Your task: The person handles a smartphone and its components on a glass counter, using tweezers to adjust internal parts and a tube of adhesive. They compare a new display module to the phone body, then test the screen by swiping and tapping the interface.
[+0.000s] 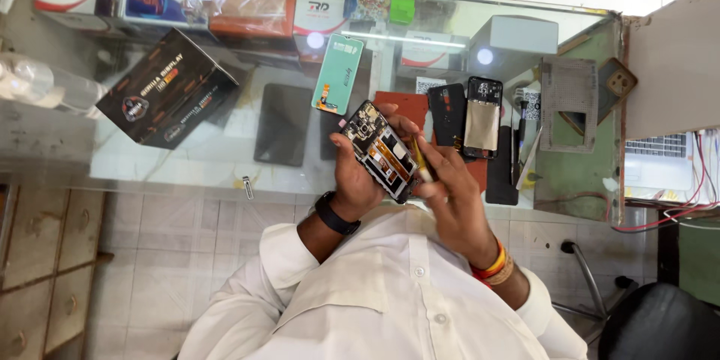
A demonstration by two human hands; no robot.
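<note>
Opened black smartphone (384,151), back off, green-and-black circuit board, orange flex strips and small metal shields bare to view. Held up above the glass counter top (187,157), near the chest, tilted on a diagonal.

Head view: left hand (354,180) wrapped round the phone's lower edge, thumb along one side and fingers curled behind, a firm cradling grip. Right hand (450,199) pinching a slim yellow-handled tool (420,160) between thumb and fingertips, tip laid against the phone's right edge (exact contact point too small to tell). Black wristwatch (336,214) on the left wrist, orange and red bangles (491,262) on the right.

Judged step: working inside the open body with the tool, somewhere along the board's edge. Next move, by the look of it, calling for a steady cradle and light, fine pressure, since the flex strips seem thin and easily torn.

On the counter: glossy teal display panel (337,73), flat and rectangular; matte black plastic back cover (450,112); black phone frame with dull gold foil (482,116) just beside it; dark red mat (405,103) beneath; angular black cardboard box (166,88) well apart to the left. Glass smooth, reflective, boxes visible below.
</note>
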